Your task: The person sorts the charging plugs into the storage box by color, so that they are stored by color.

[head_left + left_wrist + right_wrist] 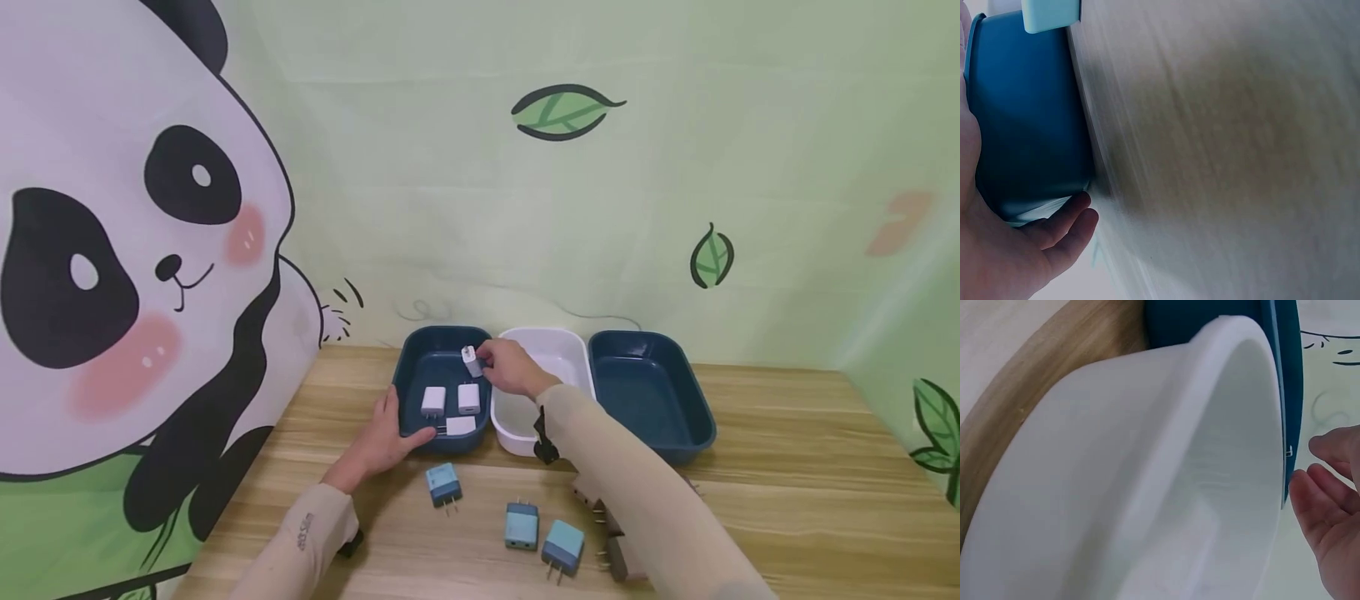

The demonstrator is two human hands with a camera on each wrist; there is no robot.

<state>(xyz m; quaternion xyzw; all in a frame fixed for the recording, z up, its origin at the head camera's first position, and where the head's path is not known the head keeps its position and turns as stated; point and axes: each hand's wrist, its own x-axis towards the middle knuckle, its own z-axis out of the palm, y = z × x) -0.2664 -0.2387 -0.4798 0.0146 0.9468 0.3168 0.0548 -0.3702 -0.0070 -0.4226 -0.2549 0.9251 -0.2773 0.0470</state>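
Observation:
My left hand point(381, 443) lies spread around the near left corner of a dark blue tray point(400, 375), thumb along the front rim and fingers along the left side. Several white plug chargers, one of them a charger point(432, 402) at the left, lie inside. At the tray's right side, my right hand point(512, 367) reaches over the white tray point(517, 446). Right at its fingertips is a tilted white charger point(472, 362). In the right wrist view, thumb and fingers stand apart, and only a small metal prong point(1289, 451) shows past the rim.
Another dark blue tray point(637, 400) stands to the right of the white one. In front lie light blue chargers: one point(444, 483) at the left, one point(521, 527) in the middle and one point(562, 546) beside it. Brown chargers point(622, 557) are partly hidden under the right forearm.

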